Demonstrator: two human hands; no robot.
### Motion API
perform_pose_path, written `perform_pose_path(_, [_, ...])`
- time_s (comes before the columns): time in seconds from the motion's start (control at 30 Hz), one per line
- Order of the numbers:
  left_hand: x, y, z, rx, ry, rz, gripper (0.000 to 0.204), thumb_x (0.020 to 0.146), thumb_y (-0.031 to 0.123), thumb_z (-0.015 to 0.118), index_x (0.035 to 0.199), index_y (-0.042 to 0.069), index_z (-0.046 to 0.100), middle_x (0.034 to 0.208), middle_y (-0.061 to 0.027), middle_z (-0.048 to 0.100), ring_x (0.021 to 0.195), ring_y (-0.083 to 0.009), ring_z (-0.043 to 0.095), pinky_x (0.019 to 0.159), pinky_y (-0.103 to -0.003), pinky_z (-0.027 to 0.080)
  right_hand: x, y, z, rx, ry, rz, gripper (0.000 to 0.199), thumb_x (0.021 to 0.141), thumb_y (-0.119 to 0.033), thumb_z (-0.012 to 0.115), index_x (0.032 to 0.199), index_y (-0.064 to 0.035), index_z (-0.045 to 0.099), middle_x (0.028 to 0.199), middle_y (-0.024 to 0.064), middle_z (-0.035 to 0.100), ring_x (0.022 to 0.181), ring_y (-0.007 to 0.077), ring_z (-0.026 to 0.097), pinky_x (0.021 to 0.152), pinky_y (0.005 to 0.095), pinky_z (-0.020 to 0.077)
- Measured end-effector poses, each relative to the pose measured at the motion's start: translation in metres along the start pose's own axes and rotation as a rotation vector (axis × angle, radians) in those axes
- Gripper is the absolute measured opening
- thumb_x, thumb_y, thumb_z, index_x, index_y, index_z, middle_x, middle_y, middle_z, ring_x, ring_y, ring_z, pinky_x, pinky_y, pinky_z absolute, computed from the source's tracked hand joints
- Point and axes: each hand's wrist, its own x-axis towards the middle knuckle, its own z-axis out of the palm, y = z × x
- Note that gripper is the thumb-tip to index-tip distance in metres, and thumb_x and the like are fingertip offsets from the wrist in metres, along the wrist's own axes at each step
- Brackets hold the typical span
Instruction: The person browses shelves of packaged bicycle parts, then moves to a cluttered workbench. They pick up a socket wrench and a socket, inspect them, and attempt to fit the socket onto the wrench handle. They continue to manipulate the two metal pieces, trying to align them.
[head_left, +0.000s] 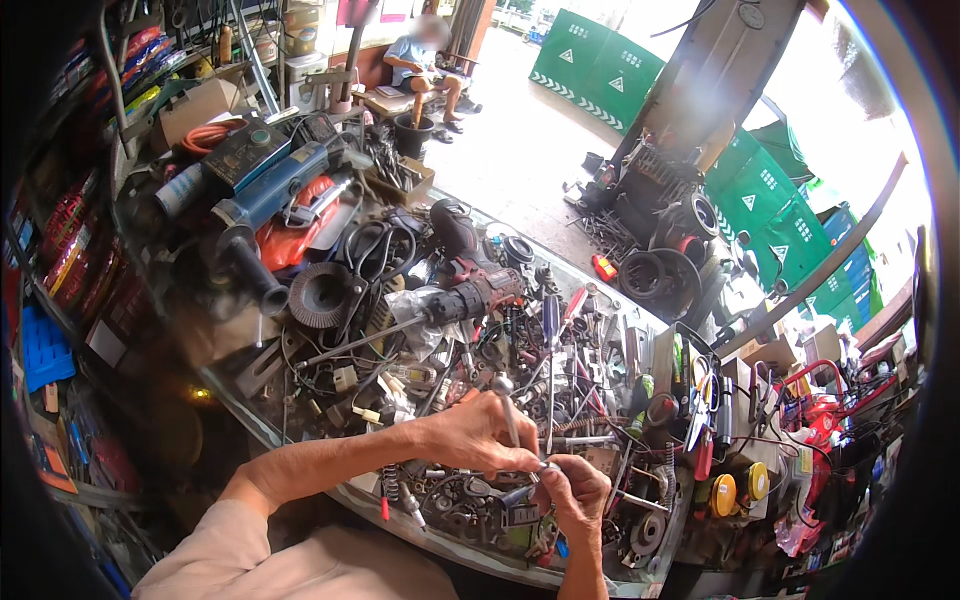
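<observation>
My left hand (485, 432) is closed round a slim silver metal tool with a rounded head (503, 384), which sticks up above my fingers. The tool's shaft slants down toward my right hand (580, 490). Thumb and fingers of that hand pinch a small metal piece (545, 467) at the shaft's lower end; its kind is too small to tell. Both hands are over the near part of a bench heaped with metal parts. Just beyond them a long screwdriver (551, 330) lies on the heap, and a cordless drill (475, 290) with a long bit rests further back.
An angle grinder (270, 190), an abrasive flap disc (322, 292) and cables crowd the bench's left. Pliers (706, 425) and yellow rolls (724, 494) stand at the right. Beyond the bench, a person (415, 65) sits near a black bucket (413, 135); green barriers (597, 70) stand outside.
</observation>
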Motion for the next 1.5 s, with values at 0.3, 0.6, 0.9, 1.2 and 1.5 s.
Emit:
perform_pose_path(0.3, [-0.014, -0.012, 0.016, 0.303, 0.216, 0.373, 0.013, 0.084, 0.011, 0.068, 0.09, 0.0, 0.068, 0.078, -0.0101, 0.069, 0.068, -0.021, 0.067, 0.059, -0.032, 0.053, 0.013, -0.018, -0.002, -0.148, 0.006, -0.226, 0.017, 0.087, -0.011, 0.066, 0.09, 0.0057, 0.066, 0.064, 0.0066, 0.065, 0.053, 0.0075, 0.059, 0.046, 0.0207, 0.0449])
perform_pose_path(0.6, [-0.028, -0.029, 0.053, 0.229, 0.206, 0.458, 0.008, 0.081, 0.008, 0.067, 0.085, 0.003, 0.064, 0.071, -0.0134, 0.064, 0.064, -0.0314, 0.064, 0.056, -0.039, 0.05, 0.099, -0.05, 0.046, -0.905, -0.147, -0.576, 0.014, 0.086, -0.018, 0.068, 0.09, -0.0047, 0.066, 0.071, 0.005, 0.065, 0.052, 0.0152, 0.061, 0.047, 0.029, 0.0457])
perform_pose_path(0.9, [-0.025, -0.038, 0.057, 0.102, 0.127, 0.394, 0.01, 0.081, 0.011, 0.066, 0.081, 0.002, 0.063, 0.068, -0.0145, 0.062, 0.063, -0.0328, 0.062, 0.056, -0.039, 0.048, 0.128, -0.035, 0.059, -1.247, -0.356, -0.471, 0.019, 0.082, -0.024, 0.068, 0.09, -0.0064, 0.066, 0.087, 0.0115, 0.059, 0.075, 0.0317, 0.062, 0.065, 0.0415, 0.0493])
perform_pose_path(1.2, [-0.022, -0.05, 0.059, 0.183, 0.106, 0.39, 0.01, 0.081, 0.012, 0.068, 0.084, 0.003, 0.065, 0.068, -0.014, 0.063, 0.061, -0.0304, 0.063, 0.054, -0.037, 0.048, 0.118, -0.051, 0.041, -1.443, -0.109, -0.396, 0.02, 0.088, -0.025, 0.059, 0.085, -0.006, 0.065, 0.081, 0.0101, 0.06, 0.075, 0.03, 0.062, 0.065, 0.0439, 0.0458])
perform_pose_path(1.5, [-0.017, -0.047, 0.052, 0.173, 0.098, 0.357, 0.011, 0.082, 0.011, 0.067, 0.088, 0.002, 0.067, 0.071, -0.0144, 0.065, 0.061, -0.0277, 0.065, 0.055, -0.036, 0.05, 0.159, -0.012, 0.091, -1.292, -0.255, -0.377, 0.031, 0.08, -0.032, 0.064, 0.078, -0.0013, 0.068, 0.074, 0.0157, 0.065, 0.072, 0.032, 0.065, 0.066, 0.0427, 0.05])
